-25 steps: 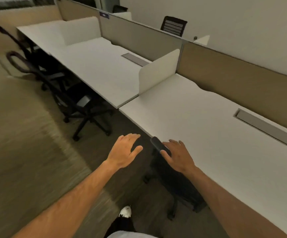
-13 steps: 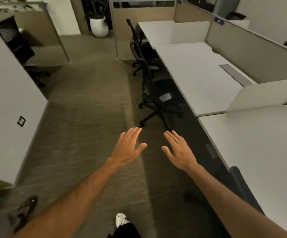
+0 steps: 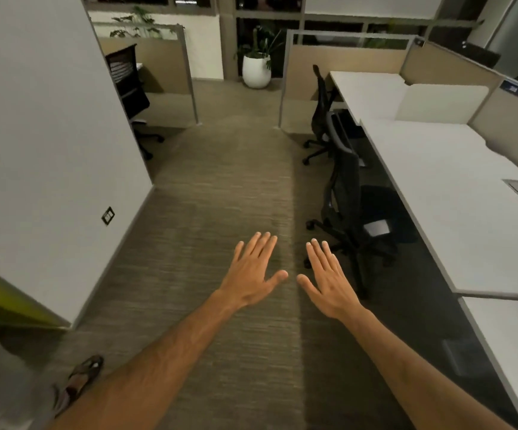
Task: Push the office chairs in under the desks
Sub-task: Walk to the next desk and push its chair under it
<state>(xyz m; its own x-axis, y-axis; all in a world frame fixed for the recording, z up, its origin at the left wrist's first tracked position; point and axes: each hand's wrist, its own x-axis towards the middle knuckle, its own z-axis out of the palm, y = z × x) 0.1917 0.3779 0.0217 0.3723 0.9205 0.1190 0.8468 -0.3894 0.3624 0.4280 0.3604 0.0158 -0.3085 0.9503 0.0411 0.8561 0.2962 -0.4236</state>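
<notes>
Left hand (image 3: 253,274), right hand (image 3: 329,279): outstretched, flat, empty.

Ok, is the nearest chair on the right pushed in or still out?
Out. The nearest chair has its backrest and wheeled base in the aisle, clear of the desk edge; only the seat reaches under.

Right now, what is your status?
Left hand and right hand open, empty. Near chair not yet under desk. Carpet between clear.

Left hand (image 3: 251,274) and right hand (image 3: 329,277) flat, fingers (image 3: 259,243) spread, empty, over carpet (image 3: 205,212). Near chair (image 3: 349,209) beside white counter (image 3: 456,193), seat partly under. Far chair (image 3: 321,113) beyond.
</notes>
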